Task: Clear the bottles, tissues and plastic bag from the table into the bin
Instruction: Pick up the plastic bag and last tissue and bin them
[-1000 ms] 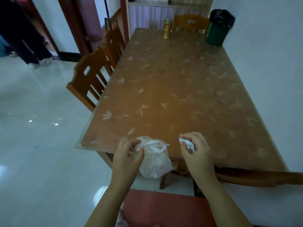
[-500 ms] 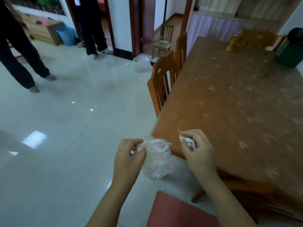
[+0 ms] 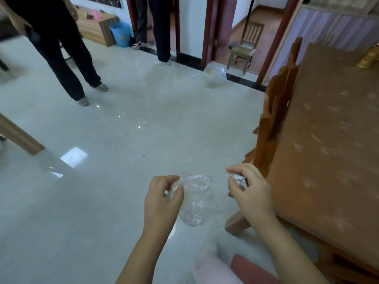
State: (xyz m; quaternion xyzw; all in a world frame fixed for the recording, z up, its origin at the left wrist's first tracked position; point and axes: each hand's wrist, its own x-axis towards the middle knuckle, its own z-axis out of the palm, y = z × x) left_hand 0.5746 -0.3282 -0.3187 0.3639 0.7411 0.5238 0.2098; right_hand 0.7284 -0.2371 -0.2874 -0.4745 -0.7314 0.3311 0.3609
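My left hand (image 3: pixel 163 198) pinches the rim of a clear plastic bag (image 3: pixel 196 203), which hangs down over the floor between my hands. My right hand (image 3: pixel 249 191) is closed around a crumpled white tissue (image 3: pixel 238 179), close to the table's corner. The wooden table (image 3: pixel 328 140) with its leaf-patterned cover fills the right side. A clear-lined bin (image 3: pixel 214 76) stands on the floor by the doorway, far ahead of my hands.
Two people in dark trousers (image 3: pixel 61 54) stand on the pale tiled floor at upper left. Wooden chairs (image 3: pixel 274 111) line the table's left edge. A small chair (image 3: pixel 244 48) sits in the doorway, a blue bucket (image 3: pixel 121 35) by the far wall, and a gold bottle (image 3: pixel 369 56) on the table.
My view has swung left from the table toward the open floor and the bin. Both hands keep their hold on bag and tissue and now hang off the table's edge.
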